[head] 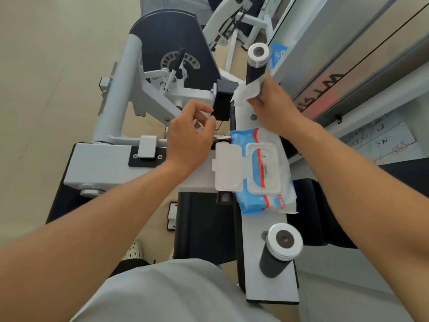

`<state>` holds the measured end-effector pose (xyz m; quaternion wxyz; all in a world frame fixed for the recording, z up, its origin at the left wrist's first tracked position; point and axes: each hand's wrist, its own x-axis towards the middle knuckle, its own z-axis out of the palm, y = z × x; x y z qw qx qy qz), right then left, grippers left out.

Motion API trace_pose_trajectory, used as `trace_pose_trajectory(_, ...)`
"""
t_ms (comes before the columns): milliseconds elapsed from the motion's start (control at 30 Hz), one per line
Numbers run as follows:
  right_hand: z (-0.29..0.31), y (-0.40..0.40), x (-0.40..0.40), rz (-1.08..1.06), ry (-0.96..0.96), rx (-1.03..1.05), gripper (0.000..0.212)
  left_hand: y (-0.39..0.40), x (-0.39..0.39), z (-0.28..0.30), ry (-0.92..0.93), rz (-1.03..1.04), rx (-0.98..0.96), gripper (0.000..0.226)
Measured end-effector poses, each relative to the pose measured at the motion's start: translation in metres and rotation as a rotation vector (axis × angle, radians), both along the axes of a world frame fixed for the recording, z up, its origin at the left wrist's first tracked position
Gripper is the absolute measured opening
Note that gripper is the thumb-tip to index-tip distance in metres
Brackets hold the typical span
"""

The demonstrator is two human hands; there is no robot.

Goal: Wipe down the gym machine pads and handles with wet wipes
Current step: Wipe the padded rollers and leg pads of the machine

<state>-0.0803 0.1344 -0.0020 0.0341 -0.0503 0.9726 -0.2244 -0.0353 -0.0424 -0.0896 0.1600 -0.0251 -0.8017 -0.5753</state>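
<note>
Beige floor (46, 54), white gym equipment (232, 22) behind, scribbled paper (380, 140) right

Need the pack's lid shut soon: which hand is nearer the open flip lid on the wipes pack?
Left. The left hand hovers right beside the flip lid, empty. The right hand is farther up, holding a wipe against the far handle.

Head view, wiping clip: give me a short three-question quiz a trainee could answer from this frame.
1. True or false: the lid of the wipes pack is open.
2. Which hand presses the wipe against the far handle: A left hand, B right hand?
3. Fill in: the near handle is ____ by either hand.

Key: 1 true; 2 B; 3 untouched.
</note>
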Motion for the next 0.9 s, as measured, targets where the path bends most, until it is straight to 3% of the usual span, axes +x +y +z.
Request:
trace_pose_trajectory(300, 0.037, -0.011, -0.005, 0.055, 0.364, -0.328, 0.030, -0.002, 0.002, 0.001, -0.025, -0.005, 0.048, 0.011)
trace_pose_trajectory(400, 0.055, -0.027, -0.003, 0.137, 0.637, -0.122, 0.027, -0.012, 0.000, 0.002, -0.043, -0.001, 0.099, 0.021)
trace_pose_trajectory(467, 0.068, -0.050, 0.001, 0.428, 0.728, 0.096, 0.027, -0.020, -0.001, 0.004, -0.048, 0.020, 0.127, 0.023)
trace_pose_trajectory(567, 0.059, -0.091, -0.004, 0.787, 0.379, 0.555, 0.030, -0.036, -0.006, 0.010, -0.058, 0.048, 0.137, 0.028)
trace_pose_trajectory(700, 0.017, -0.113, -0.029, 0.680, -0.074, 1.043, 0.034, -0.061, -0.011, 0.006, -0.084, 0.076, 0.125, 0.030)
trace_pose_trajectory(900, -0.028, -0.093, -0.048, 0.618, -0.537, 1.313, 0.027, -0.062, 0.002, -0.003, 0.065, 0.025, 0.089, 0.024)
